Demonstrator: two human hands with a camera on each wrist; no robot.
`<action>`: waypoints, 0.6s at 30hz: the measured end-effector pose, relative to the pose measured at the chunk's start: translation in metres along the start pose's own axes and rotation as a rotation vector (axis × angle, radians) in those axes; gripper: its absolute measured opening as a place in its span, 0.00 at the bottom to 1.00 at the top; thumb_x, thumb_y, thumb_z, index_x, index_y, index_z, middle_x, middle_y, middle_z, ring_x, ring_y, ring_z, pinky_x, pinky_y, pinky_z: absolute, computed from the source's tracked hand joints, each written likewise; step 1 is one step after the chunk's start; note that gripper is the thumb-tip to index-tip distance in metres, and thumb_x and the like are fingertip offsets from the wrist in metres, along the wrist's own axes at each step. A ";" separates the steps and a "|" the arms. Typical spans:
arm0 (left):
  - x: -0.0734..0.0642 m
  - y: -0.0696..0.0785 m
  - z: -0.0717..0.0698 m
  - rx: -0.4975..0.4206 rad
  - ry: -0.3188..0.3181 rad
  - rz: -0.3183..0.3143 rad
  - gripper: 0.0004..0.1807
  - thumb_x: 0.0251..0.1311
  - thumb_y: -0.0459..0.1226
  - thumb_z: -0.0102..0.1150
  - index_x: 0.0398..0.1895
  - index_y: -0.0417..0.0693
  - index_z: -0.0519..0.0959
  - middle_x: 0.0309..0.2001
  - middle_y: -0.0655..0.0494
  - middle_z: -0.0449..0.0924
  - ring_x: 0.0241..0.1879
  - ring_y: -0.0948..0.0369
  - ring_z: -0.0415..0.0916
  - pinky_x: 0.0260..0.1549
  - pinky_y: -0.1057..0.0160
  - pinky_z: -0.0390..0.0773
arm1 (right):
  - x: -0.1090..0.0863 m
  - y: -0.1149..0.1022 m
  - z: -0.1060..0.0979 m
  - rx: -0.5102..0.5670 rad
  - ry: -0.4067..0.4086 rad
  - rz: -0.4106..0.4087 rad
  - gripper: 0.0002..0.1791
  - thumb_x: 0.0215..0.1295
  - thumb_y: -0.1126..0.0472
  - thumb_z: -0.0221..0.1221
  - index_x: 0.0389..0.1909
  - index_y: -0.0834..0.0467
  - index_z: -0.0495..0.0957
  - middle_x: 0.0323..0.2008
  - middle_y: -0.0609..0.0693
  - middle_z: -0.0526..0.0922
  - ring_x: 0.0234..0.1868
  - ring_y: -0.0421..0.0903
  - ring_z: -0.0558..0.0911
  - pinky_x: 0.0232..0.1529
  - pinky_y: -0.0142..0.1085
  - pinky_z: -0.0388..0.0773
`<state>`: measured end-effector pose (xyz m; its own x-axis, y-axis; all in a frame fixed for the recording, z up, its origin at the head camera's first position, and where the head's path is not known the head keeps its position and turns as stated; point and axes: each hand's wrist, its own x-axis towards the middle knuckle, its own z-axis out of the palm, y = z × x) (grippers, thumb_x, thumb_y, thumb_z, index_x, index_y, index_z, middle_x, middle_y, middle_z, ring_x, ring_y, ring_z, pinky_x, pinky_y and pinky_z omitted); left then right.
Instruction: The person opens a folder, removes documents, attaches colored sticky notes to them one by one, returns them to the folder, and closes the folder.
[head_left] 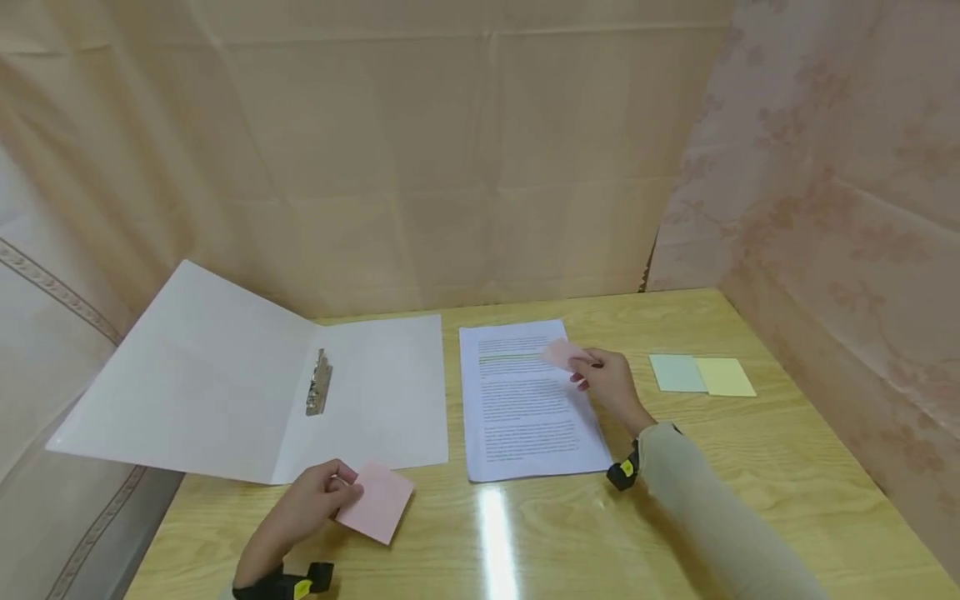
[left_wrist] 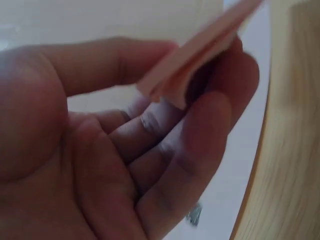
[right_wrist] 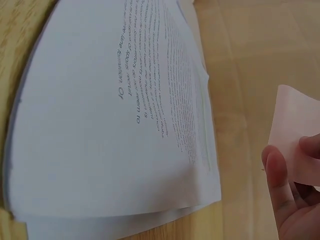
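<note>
My left hand (head_left: 313, 500) pinches a pad of pink sticky notes (head_left: 378, 502) between thumb and fingers, just in front of the open white folder (head_left: 390, 392). The left wrist view shows the pad's edge (left_wrist: 200, 50), with several layers slightly parted. A single pink sticky note (head_left: 564, 354) is pinched by my right hand (head_left: 611, 383), above the upper right part of a stack of printed sheets (head_left: 525, 408). In the right wrist view the note (right_wrist: 295, 125) stands apart from the sheets. A green highlighted line crosses the upper text.
A pale green sticky pad (head_left: 677, 373) and a yellow one (head_left: 726, 377) lie side by side to the right. The folder's raised cover (head_left: 187, 375) leans up at the left, near its metal clip (head_left: 318, 383). Cloth curtains (head_left: 450, 167) border the wooden table (head_left: 795, 467).
</note>
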<state>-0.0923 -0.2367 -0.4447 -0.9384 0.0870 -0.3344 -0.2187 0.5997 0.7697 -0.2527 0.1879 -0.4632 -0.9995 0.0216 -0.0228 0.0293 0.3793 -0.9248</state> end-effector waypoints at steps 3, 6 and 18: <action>-0.007 -0.006 -0.007 0.006 0.040 -0.060 0.13 0.64 0.40 0.58 0.42 0.37 0.75 0.27 0.54 0.76 0.27 0.61 0.68 0.25 0.65 0.70 | 0.001 0.001 0.001 -0.005 0.001 0.023 0.17 0.69 0.59 0.57 0.51 0.65 0.80 0.43 0.66 0.84 0.39 0.53 0.83 0.32 0.30 0.80; -0.012 -0.012 -0.012 0.003 0.084 -0.137 0.13 0.64 0.41 0.59 0.41 0.38 0.75 0.35 0.50 0.80 0.30 0.60 0.69 0.27 0.64 0.70 | 0.001 0.002 0.001 -0.012 -0.004 0.037 0.17 0.69 0.58 0.57 0.53 0.64 0.80 0.44 0.66 0.84 0.40 0.55 0.83 0.33 0.32 0.80; -0.022 -0.047 -0.035 0.084 0.119 -0.291 0.14 0.65 0.39 0.54 0.42 0.33 0.73 0.34 0.49 0.77 0.33 0.59 0.73 0.30 0.62 0.72 | 0.002 0.009 0.004 0.008 -0.010 -0.004 0.17 0.69 0.57 0.58 0.52 0.63 0.81 0.46 0.64 0.85 0.38 0.50 0.85 0.37 0.38 0.83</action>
<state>-0.0709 -0.2948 -0.4541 -0.8658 -0.1882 -0.4637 -0.4638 0.6498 0.6022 -0.2548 0.1875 -0.4735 -0.9997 0.0102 -0.0226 0.0248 0.3721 -0.9279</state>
